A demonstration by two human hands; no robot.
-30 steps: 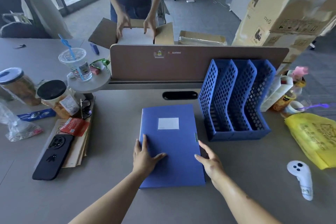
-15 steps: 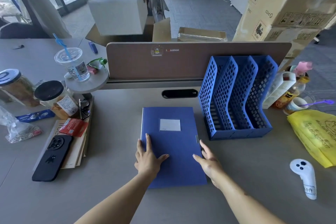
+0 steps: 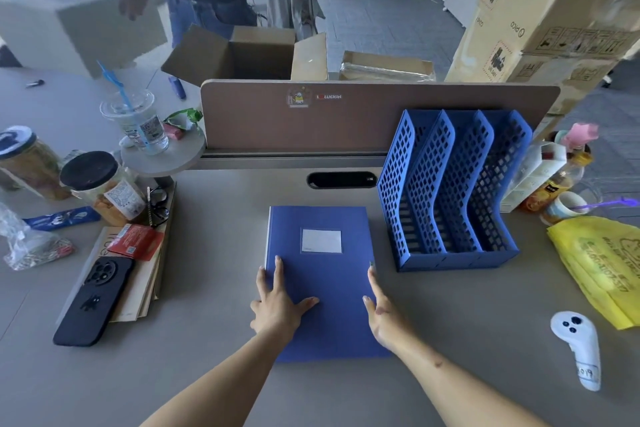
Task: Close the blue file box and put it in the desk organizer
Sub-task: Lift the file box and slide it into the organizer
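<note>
Blue file box (image 3: 322, 274), lattice-patterned blue organizer (image 3: 450, 191)

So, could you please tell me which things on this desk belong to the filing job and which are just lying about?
Job: blue file box, desk organizer, left hand, right hand.

Lying about: phone, white controller, yellow bag, plastic cup, snack jars.
</note>
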